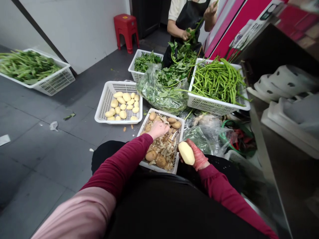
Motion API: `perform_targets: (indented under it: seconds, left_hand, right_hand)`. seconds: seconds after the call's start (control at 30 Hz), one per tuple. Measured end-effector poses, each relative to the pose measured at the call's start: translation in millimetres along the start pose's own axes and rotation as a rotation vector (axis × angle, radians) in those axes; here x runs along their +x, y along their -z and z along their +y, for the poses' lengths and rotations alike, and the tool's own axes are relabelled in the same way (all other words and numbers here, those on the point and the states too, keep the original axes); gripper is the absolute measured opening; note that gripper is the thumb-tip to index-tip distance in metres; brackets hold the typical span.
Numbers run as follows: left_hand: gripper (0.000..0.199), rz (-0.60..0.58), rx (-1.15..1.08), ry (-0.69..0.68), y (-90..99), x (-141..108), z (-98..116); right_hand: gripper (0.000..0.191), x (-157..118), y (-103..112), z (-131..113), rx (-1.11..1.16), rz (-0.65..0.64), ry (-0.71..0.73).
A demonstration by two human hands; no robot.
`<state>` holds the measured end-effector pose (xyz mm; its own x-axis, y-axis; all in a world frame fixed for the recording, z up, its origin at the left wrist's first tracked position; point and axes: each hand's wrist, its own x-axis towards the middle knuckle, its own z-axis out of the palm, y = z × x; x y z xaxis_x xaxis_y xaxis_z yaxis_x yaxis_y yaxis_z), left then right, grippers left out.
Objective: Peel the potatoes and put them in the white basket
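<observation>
My right hand (198,154), in a reddish mesh-like glove, grips a peeled pale-yellow potato (186,153) beside the near basket's right edge. My left hand (159,129) is bare and reaches down into that white basket (181,127), its fingers curled in among peelings; whatever they hold is hidden. Brown unpeeled potatoes (160,161) lie around the loose peelings (161,146) in the basket. A peeler (173,135) rests on the peelings just right of my left hand.
Peeled potatoes (123,114) fill part of another white basket (99,114). Green beans (216,79), bagged leafy greens (166,93) and a basket of greens (147,62) stand ahead. A co-worker (189,20) handles stems. Farther off are a red stool (126,30) and a left-hand vegetable basket (56,79).
</observation>
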<state>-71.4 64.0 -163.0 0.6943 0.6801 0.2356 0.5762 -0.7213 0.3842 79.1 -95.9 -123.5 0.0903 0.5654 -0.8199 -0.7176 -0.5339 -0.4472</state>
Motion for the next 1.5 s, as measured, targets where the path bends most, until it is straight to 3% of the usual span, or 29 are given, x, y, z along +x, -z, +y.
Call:
perform_targets:
  seconds: [0.13,0.27,0.37,0.47,0.63,0.77,0.93,1.07,1.2,1.37,1.43,1.5]
  left_hand:
    - [0.043,-0.053,-0.004,-0.104,8.9,-3,19]
    - [0.040,0.028,0.000,-0.183,16.1,-12,49]
    - [0.040,0.053,0.004,-0.259,14.7,-17,58]
    - [0.040,0.038,0.004,-0.271,6.3,-14,44]
    - [0.042,0.075,0.055,0.019,-3.3,0,6]
    - [0.041,0.006,0.006,-0.073,-1.6,3,7]
    - [0.041,-0.073,0.028,0.009,3.7,2,2]
    - [0.047,-0.043,-0.010,-0.065,13.0,2,5]
    - [0.044,0.025,-0.028,-0.082,20.7,-4,27]
    - [0.041,0.049,-0.031,-0.221,19.3,-16,54]
    - [0.040,0.016,-0.038,-0.273,15.3,-16,52]
    - [0.038,-0.009,-0.040,-0.225,11.1,-12,40]
  right_hand:
    - [0.042,6,-6,-3,0.207,0.011,-0.050]
    - [0.044,15,-10,1,0.253,0.039,-0.060]
    - [0.051,16,-11,4,0.232,-0.011,-0.041]
    - [0.043,9,-12,6,0.161,-0.018,-0.043]
    - [0.042,-3,-14,8,0.012,-0.051,-0.077]
    - [0.039,-3,-9,12,-0.080,-0.011,0.068]
    - [0.040,-7,-1,9,-0.124,-0.191,0.167]
    - [0.049,-10,-4,2,-0.005,-0.238,0.124]
    - [0.048,-5,-8,-1,0.195,-0.188,0.033]
    - [0.033,4,-14,4,0.241,0.038,-0.057]
    - [0.032,4,-17,5,0.243,0.074,-0.027]
    - [0.030,2,-18,6,0.200,0.095,-0.013]
